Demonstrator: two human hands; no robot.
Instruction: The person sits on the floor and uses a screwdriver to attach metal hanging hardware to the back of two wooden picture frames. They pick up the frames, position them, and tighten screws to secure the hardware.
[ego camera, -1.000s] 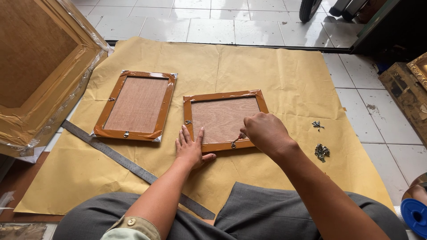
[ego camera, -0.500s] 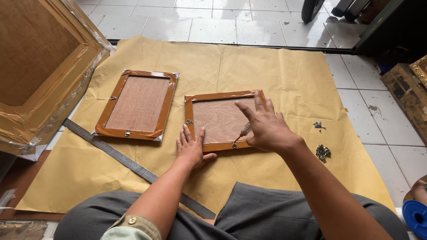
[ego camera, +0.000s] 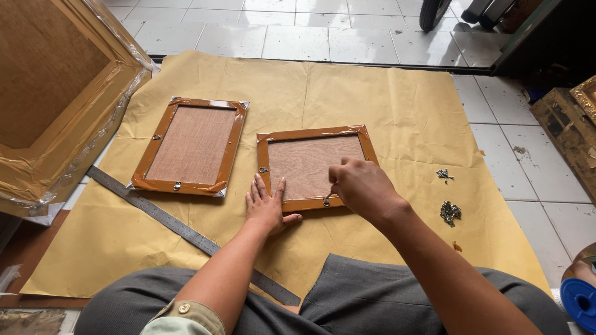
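Here, left hand (ego camera: 267,208) flat on the picture frame (ego camera: 313,166), right hand (ego camera: 362,187) seemingly pinching its small hanger ring (ego camera: 326,201) (half hidden).

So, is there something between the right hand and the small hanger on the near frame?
No, nothing visible. The right hand already pinches the hanger on the frame, and the left hand lies flat beside it.

Picture frame (ego camera: 313,167): small, rectangular, lying face down, flat on brown paper sheet (ego camera: 385,99), near sheet's middle, slightly toward its right edge. Border wrapped in glossy orange-brown tape; backing board pale brown, woven-looking. Long sides run roughly parallel to sheet's near edge, frame turned slightly. Small metal ring hanger (ego camera: 264,169) on left rail; second metal hanger (ego camera: 326,201) on near rail.
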